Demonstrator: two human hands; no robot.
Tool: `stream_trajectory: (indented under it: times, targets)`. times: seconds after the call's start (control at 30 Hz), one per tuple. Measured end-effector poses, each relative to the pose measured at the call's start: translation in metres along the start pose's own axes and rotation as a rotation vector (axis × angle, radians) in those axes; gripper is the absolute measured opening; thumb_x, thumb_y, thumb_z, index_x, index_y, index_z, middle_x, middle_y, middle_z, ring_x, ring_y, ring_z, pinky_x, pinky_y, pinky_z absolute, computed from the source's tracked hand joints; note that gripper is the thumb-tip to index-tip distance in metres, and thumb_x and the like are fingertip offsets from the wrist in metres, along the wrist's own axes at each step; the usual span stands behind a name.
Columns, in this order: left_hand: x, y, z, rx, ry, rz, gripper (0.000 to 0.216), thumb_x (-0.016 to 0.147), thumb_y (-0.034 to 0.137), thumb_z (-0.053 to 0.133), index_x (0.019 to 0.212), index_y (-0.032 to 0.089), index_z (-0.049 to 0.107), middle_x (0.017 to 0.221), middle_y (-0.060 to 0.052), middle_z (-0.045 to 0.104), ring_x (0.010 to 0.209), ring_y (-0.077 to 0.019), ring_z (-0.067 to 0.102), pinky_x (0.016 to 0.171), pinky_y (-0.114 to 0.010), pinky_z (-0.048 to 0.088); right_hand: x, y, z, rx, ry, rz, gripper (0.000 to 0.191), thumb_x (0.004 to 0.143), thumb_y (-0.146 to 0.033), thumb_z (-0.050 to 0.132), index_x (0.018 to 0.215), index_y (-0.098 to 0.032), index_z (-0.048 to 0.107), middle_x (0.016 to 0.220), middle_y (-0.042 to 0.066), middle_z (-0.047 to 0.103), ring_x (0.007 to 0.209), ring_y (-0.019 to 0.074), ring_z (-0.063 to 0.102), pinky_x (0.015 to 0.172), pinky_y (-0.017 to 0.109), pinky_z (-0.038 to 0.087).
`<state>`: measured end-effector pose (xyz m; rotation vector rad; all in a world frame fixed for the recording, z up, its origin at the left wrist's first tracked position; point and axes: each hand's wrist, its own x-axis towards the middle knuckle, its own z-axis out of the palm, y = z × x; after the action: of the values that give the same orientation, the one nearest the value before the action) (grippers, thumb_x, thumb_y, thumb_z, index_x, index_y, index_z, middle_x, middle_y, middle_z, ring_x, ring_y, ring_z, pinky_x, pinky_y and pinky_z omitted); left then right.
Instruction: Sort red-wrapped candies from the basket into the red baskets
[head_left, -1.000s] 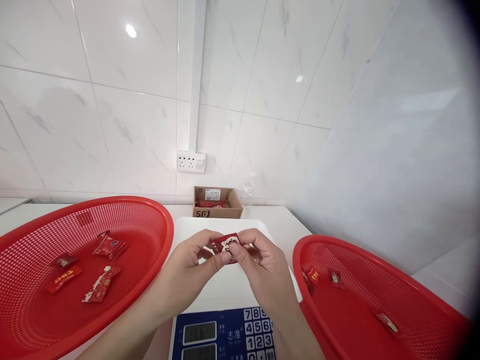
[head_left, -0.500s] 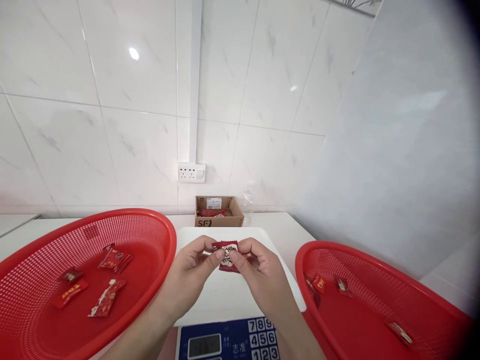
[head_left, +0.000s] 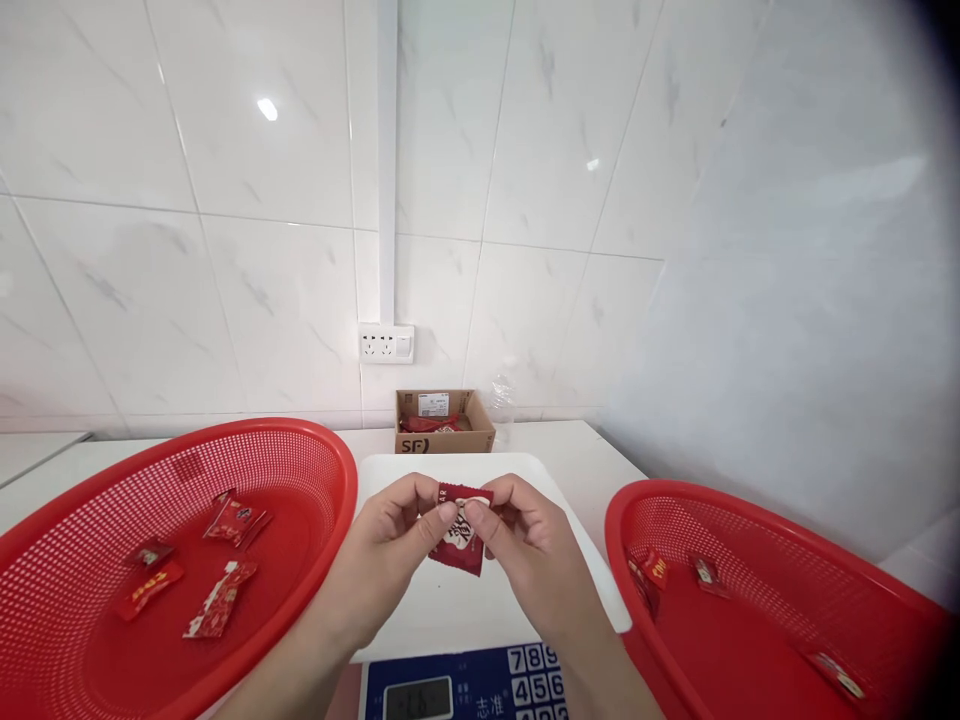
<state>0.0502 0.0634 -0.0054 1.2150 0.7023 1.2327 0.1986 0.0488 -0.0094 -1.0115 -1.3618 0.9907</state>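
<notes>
Between both hands is a small dark red snack packet (head_left: 463, 545) with a cream patch and dark lettering. My left hand (head_left: 401, 535) pinches its left side between thumb and fingers. On the right side, my right hand (head_left: 521, 535) grips it the same way, thumb on the front. The fingertips behind the packet are partly hidden. Both hands hover over the white pan (head_left: 420, 610) of a weighing scale, whose blue keypad panel (head_left: 465, 680) shows below, partly covered by my right forearm.
A large red plastic basket (head_left: 337, 470) with several wrapped snacks stands on the left. Another red basket (head_left: 622, 500) with several small packets is on the right. Behind the scale sits a cardboard box (head_left: 457, 442) with red packets, below a wall socket (head_left: 386, 343).
The packet has been turned in my fingers and hangs at a tilt, with more of its front showing. The whole view has shifted slightly.
</notes>
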Motion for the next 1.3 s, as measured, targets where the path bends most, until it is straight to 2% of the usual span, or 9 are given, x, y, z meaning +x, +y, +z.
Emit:
stream_trajectory:
  times: [0.17, 0.4, 0.57, 0.7, 0.97, 1.13, 1.3]
  targets:
    - [0.001, -0.003, -0.002, -0.004, -0.069, -0.029, 0.024, 0.079, 0.04, 0.075, 0.087, 0.019, 0.066, 0.08, 0.0, 0.063, 0.077, -0.0146, 0.059, 0.068, -0.028, 0.055, 0.002, 0.004, 0.001, -0.008, -0.011, -0.005, 0.033, 0.084, -0.048, 0.062, 0.07, -0.021, 0.052, 0.064, -0.004, 0.052, 0.059, 0.0123, 0.046, 0.055, 0.025, 0.038]
    - [0.002, -0.002, -0.004, 0.006, -0.017, -0.055, 0.025, 0.078, 0.041, 0.075, 0.075, 0.017, 0.067, 0.071, 0.002, 0.061, 0.068, -0.0104, 0.054, 0.063, -0.022, 0.051, 0.002, 0.001, 0.004, -0.029, -0.021, 0.032, 0.032, 0.087, -0.048, 0.06, 0.072, -0.02, 0.056, 0.064, -0.003, 0.053, 0.059, 0.0117, 0.046, 0.054, 0.024, 0.038]
    - [0.002, 0.0, -0.006, 0.094, -0.06, -0.024, 0.024, 0.082, 0.04, 0.071, 0.076, 0.018, 0.068, 0.07, 0.001, 0.063, 0.068, -0.0135, 0.058, 0.064, -0.027, 0.055, -0.001, -0.007, 0.0, -0.115, -0.054, -0.003, 0.026, 0.087, -0.042, 0.059, 0.074, -0.02, 0.06, 0.069, 0.0, 0.061, 0.064, 0.0142, 0.054, 0.056, 0.025, 0.04]
    - [0.001, 0.0, -0.003, 0.09, -0.071, -0.031, 0.022, 0.083, 0.039, 0.07, 0.076, 0.018, 0.069, 0.072, 0.0, 0.064, 0.069, -0.0145, 0.06, 0.065, -0.028, 0.058, -0.004, -0.01, -0.002, -0.134, -0.02, 0.004, 0.02, 0.085, -0.038, 0.061, 0.074, -0.021, 0.062, 0.072, 0.0, 0.064, 0.064, 0.0143, 0.055, 0.055, 0.025, 0.041]
    - [-0.003, 0.003, 0.0, 0.166, -0.174, -0.024, 0.012, 0.088, 0.034, 0.066, 0.093, 0.024, 0.07, 0.087, 0.0, 0.066, 0.082, -0.0151, 0.063, 0.079, -0.028, 0.055, -0.004, -0.015, -0.005, -0.11, 0.055, 0.0, 0.021, 0.085, -0.039, 0.06, 0.074, -0.022, 0.061, 0.07, -0.001, 0.065, 0.065, 0.0145, 0.058, 0.056, 0.025, 0.043]
    - [-0.002, 0.002, 0.0, 0.134, -0.164, -0.014, 0.009, 0.089, 0.031, 0.065, 0.094, 0.025, 0.068, 0.081, 0.002, 0.065, 0.077, -0.0128, 0.062, 0.072, -0.024, 0.053, -0.004, -0.015, -0.007, -0.113, 0.06, 0.001, 0.022, 0.086, -0.041, 0.06, 0.075, -0.022, 0.061, 0.07, -0.001, 0.066, 0.063, 0.0143, 0.058, 0.056, 0.025, 0.043]
    - [-0.004, 0.003, -0.002, 0.14, -0.169, 0.038, 0.011, 0.09, 0.03, 0.064, 0.1, 0.028, 0.067, 0.082, 0.003, 0.065, 0.076, -0.0123, 0.062, 0.071, -0.025, 0.052, -0.006, -0.016, -0.006, -0.152, 0.061, -0.037, 0.02, 0.086, -0.039, 0.06, 0.077, -0.022, 0.063, 0.073, 0.0, 0.067, 0.065, 0.0144, 0.058, 0.056, 0.025, 0.043]
